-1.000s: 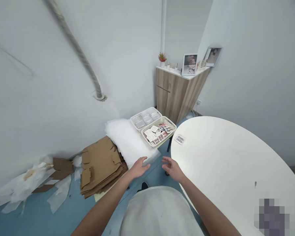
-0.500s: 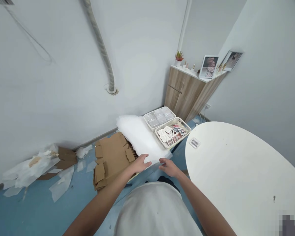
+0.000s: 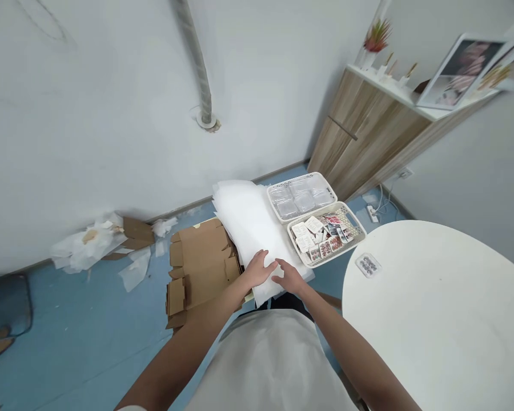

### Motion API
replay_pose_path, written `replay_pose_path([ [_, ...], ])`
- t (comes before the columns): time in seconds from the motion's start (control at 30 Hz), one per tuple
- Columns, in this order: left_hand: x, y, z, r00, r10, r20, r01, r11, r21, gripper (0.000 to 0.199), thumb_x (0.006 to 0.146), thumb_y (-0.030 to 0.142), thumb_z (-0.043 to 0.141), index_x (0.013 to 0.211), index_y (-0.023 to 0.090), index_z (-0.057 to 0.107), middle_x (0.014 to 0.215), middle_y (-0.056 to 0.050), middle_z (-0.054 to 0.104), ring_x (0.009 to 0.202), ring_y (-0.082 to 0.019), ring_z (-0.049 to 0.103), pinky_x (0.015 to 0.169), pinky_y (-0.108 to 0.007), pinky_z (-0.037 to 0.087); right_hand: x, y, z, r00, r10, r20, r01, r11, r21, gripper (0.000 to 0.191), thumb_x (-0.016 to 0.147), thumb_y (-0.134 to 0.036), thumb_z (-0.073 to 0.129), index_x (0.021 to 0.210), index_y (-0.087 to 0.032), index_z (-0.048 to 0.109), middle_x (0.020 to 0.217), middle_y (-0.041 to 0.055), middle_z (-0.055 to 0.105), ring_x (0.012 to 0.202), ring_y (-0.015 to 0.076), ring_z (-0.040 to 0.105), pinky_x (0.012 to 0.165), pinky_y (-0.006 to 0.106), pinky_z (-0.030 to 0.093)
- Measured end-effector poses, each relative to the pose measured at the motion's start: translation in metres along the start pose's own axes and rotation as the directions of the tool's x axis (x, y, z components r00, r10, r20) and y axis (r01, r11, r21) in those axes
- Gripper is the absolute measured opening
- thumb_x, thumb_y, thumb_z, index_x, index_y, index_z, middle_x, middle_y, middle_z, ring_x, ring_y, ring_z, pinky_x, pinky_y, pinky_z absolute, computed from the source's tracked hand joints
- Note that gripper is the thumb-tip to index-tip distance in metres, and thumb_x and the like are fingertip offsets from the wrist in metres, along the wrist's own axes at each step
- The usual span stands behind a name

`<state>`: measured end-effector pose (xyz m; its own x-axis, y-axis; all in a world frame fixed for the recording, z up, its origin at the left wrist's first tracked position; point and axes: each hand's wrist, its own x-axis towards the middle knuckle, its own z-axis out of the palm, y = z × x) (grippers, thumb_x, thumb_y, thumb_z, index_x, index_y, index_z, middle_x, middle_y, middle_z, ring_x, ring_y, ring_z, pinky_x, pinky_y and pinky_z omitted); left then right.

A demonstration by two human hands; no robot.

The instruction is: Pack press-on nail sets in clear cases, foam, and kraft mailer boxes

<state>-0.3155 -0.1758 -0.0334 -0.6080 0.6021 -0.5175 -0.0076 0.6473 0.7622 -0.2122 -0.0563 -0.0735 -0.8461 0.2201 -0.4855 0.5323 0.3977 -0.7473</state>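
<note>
"How did the hands stand?"

"Both were empty. The left hand [image 3: 259,270] had its thumb spread away from its fingers, and the right hand [image 3: 289,276] was parted in much the same way. Their tips came so close that I couldn't tell whether they touched."

"And beneath them?"

"The near part of the white sheets [image 3: 251,217], which lay between the flattened cardboard [image 3: 205,265] and the card basket [image 3: 354,220]. I couldn't tell whether either hand pressed on them."

"What worried you there?"

"The sheets looked thin and loosely stacked, their edges fanned out. A careless pinch could have lifted several at once, and a brush could have slid the top ones onto the floor [image 3: 89,319]."

"Was the basket at risk?"

"I thought so. Its near corner seemed to overlap the sheets, so a hard tug might have tipped it and scattered the cards [image 3: 314,224]."

"And the left forearm [image 3: 195,342]?"

"It crossed above the cardboard, where a low swing could have snagged a flap [image 3: 177,294]. The clear case [image 3: 368,265] on the round tabletop [image 3: 437,308] seemed safe, well apart from both hands."
</note>
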Motion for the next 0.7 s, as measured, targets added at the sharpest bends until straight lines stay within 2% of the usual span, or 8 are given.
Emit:
replay_pose_path([
  [0.07, 0.015, 0.002, 0.001, 0.996, -0.082, 0.022, 0.084, 0.995, -0.063, 0.069, 0.071, 0.059, 0.047, 0.126, 0.017, 0.039, 0.139, -0.01, 0.03, 0.127, -0.026, 0.026, 0.103, -0.033, 0.021, 0.018, 0.003, 0.003, 1.0, -0.017, 0.006, 0.016, 0.999, 0.032, 0.063, 0.071, -0.028, 0.056, 0.129, -0.02, 0.033, 0.132, 0.0095, 0.04, 0.122, 0.0233, 0.037, 0.098, 0.04, 0.032],
  [0.2, 0.039, -0.002, 0.008, 0.96, -0.263, 0.091, 0.277, 0.939, -0.205, 0.069, 0.073, 0.063, 0.041, 0.126, 0.019, 0.039, 0.138, -0.009, 0.031, 0.126, -0.026, 0.029, 0.101, -0.033, 0.025, 0.042, 0.012, 0.005, 0.998, -0.001, -0.068, 0.001, 1.0, -0.002, 0.069, 0.071, -0.023, 0.054, 0.133, -0.015, 0.025, 0.141, 0.0112, 0.024, 0.131, 0.0222, 0.016, 0.105, 0.04, 0.022],
  [0.33, 0.047, -0.011, 0.015, 0.926, -0.366, 0.093, 0.377, 0.881, -0.287, 0.069, 0.073, 0.062, 0.042, 0.126, 0.017, 0.039, 0.139, -0.011, 0.028, 0.127, -0.026, 0.027, 0.101, -0.034, 0.024, 0.051, 0.019, 0.009, 0.999, 0.011, 0.034, -0.011, 1.0, -0.018, 0.074, 0.071, -0.019, 0.053, 0.136, -0.013, 0.018, 0.144, 0.0127, 0.011, 0.133, 0.0237, 0.004, 0.105, 0.042, 0.019],
  [0.4, 0.047, -0.014, 0.017, 0.931, -0.352, 0.095, 0.363, 0.871, -0.33, 0.063, 0.074, 0.059, 0.044, 0.121, 0.017, 0.044, 0.136, -0.011, 0.034, 0.125, -0.026, 0.032, 0.099, -0.034, 0.028, 0.051, 0.017, 0.014, 0.995, -0.029, 0.098, 0.032, 0.999, -0.028, 0.074, 0.071, -0.018, 0.053, 0.136, -0.014, 0.017, 0.144, 0.012, 0.011, 0.133, 0.0243, 0.002, 0.105, 0.043, 0.02],
  [0.47, 0.047, -0.016, 0.018, 0.953, -0.285, 0.101, 0.301, 0.87, -0.391, 0.053, 0.075, 0.055, 0.044, 0.113, 0.018, 0.051, 0.126, -0.01, 0.048, 0.117, -0.025, 0.042, 0.094, -0.033, 0.034, 0.05, 0.01, 0.019, 0.989, -0.061, 0.138, 0.069, 0.996, -0.053, 0.075, 0.071, -0.018, 0.051, 0.137, -0.018, 0.014, 0.145, 0.0096, 0.011, 0.133, 0.0237, 0.001, 0.104, 0.045, 0.019],
  [0.57, 0.048, -0.02, 0.022, 0.975, -0.222, 0.03, 0.207, 0.84, -0.502, 0.038, 0.079, 0.047, 0.044, 0.101, 0.019, 0.056, 0.107, -0.008, 0.061, 0.102, -0.021, 0.053, 0.087, -0.032, 0.04, 0.047, -0.004, 0.02, 0.981, -0.079, 0.175, 0.099, 0.989, -0.112, 0.077, 0.071, -0.017, 0.049, 0.137, -0.023, 0.009, 0.145, 0.0058, 0.011, 0.133, 0.0217, 0.001, 0.105, 0.046, 0.014],
  [0.7, 0.051, -0.026, 0.025, 0.936, -0.333, -0.117, 0.197, 0.767, -0.61, 0.03, 0.079, 0.04, 0.044, 0.092, 0.017, 0.058, 0.096, -0.008, 0.063, 0.09, -0.018, 0.058, 0.078, -0.03, 0.044, 0.041, -0.02, 0.011, 0.959, -0.176, 0.223, 0.21, 0.968, -0.136, 0.074, 0.071, -0.015, 0.047, 0.137, -0.024, 0.013, 0.145, 0.0043, 0.014, 0.133, 0.0201, 0.006, 0.105, 0.047, 0.009],
])
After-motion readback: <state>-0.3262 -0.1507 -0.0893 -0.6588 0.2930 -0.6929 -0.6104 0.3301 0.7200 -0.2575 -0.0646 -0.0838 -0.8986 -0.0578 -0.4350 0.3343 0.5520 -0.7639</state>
